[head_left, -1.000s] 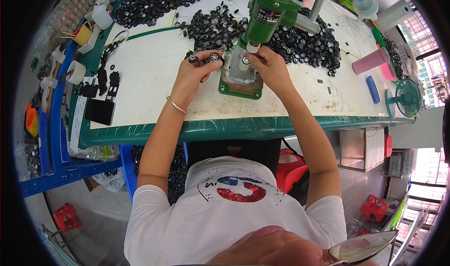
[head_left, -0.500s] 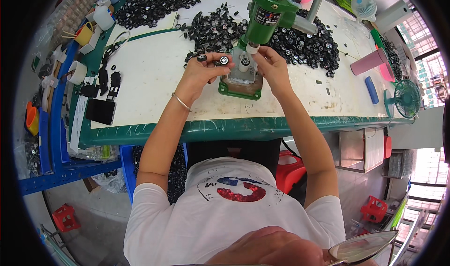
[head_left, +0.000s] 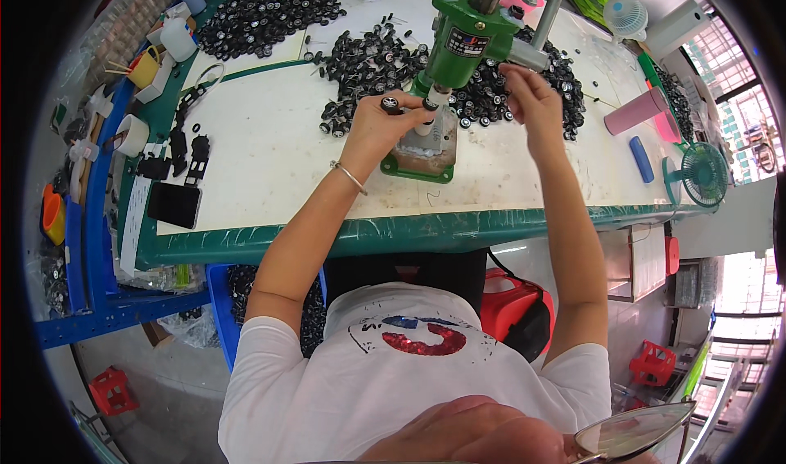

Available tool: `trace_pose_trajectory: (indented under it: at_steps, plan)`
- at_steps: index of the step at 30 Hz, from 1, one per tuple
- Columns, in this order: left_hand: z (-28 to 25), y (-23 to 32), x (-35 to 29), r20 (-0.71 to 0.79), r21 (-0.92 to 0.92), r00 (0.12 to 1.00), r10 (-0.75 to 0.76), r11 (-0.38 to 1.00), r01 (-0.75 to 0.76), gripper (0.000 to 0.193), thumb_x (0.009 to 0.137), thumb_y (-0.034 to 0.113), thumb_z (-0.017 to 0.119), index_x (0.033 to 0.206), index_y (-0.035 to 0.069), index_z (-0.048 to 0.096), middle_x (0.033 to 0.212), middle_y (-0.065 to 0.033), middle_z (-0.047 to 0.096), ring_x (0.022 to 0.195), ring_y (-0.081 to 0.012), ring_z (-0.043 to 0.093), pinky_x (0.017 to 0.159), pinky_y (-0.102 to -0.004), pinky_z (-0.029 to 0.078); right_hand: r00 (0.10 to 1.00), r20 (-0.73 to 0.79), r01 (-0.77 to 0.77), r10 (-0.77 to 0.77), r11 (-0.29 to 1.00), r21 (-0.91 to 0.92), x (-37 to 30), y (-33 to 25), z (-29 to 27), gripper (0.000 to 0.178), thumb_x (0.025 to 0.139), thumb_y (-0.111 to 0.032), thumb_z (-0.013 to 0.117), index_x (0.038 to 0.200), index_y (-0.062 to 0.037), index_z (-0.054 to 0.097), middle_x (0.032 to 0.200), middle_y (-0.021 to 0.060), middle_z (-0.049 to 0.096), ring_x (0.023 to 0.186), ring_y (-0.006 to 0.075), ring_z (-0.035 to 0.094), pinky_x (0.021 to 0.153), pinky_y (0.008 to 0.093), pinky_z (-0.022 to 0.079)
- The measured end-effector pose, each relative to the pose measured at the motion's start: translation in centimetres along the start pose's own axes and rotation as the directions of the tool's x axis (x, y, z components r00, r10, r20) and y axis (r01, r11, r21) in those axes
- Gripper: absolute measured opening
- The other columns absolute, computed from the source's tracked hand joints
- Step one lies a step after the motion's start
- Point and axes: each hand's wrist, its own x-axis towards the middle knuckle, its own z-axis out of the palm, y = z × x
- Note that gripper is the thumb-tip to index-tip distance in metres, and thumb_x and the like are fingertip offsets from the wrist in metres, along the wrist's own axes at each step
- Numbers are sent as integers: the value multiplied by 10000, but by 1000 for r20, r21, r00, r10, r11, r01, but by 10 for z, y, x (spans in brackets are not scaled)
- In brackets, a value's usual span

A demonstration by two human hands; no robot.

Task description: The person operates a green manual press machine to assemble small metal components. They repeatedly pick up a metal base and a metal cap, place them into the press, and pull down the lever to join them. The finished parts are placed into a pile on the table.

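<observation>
My left hand (head_left: 378,130) is closed around small black toy wheels. One wheel (head_left: 390,104) with a silver hub shows between its fingers, and another dark wheel (head_left: 430,104) is at the fingertips, over the white post of the green hand press (head_left: 460,47). The press's ram comes down just above that fingertip wheel. My right hand (head_left: 536,104) is raised to the right of the press, beside its lever hub (head_left: 528,56) and in front of a wheel pile (head_left: 565,92). Its fingers are curled together; whatever they hold, if anything, is hidden.
Wheels with thin axles lie heaped (head_left: 368,65) left of the press, and another wheel pile (head_left: 266,14) sits at the back left. A black phone (head_left: 174,201) lies at the left. A pink cup (head_left: 636,110), blue object (head_left: 641,159) and green fan (head_left: 702,174) stand rightward.
My right hand has left the press ram and moved right, up beside the lever hub. My left hand has shifted right, bringing a wheel over the white post.
</observation>
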Motion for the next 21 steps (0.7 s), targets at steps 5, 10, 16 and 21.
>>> trace_pose_trajectory:
  at_steps: [5, 10, 16, 21]
  plan:
    - [7, -4, 11, 15, -52, 999, -48, 997, 49, 144, 740, 119, 765, 854, 34, 739, 730, 4, 650, 601, -55, 502, 555, -213, 393, 995, -56, 83, -81, 995, 47, 39, -62, -16, 271, 889, -298, 586, 985, -59, 668, 754, 13, 589, 531, 58, 469, 486, 196, 345]
    - [11, -11, 16, 57, -95, 966, 254, 964, -248, 131, 742, 54, 748, 864, 12, 730, 827, -19, 682, 731, -82, 578, 682, -227, 446, 957, 26, 261, -290, 892, 368, 112, -144, -11, 355, 965, -355, 514, 1103, -36, 586, 854, 51, 621, 732, 143, 573, 687, 279, 483]
    - [5, -15, 18, 88, -69, 954, 285, 958, -280, 146, 737, 10, 738, 883, 11, 731, 859, -36, 684, 774, -96, 589, 720, -235, 456, 983, 71, 129, -171, 906, 403, 181, -190, -8, 353, 930, -417, 548, 869, -71, 507, 570, -35, 417, 414, 61, 350, 332, 192, 252]
    - [5, -16, 17, 101, -71, 959, 266, 963, -260, 156, 734, -2, 737, 889, 13, 735, 855, -38, 679, 781, -101, 587, 726, -236, 456, 975, -1, 201, -223, 876, 440, 173, -188, -8, 280, 917, -344, 558, 855, -75, 511, 529, -82, 280, 373, 24, 215, 322, 182, 145]
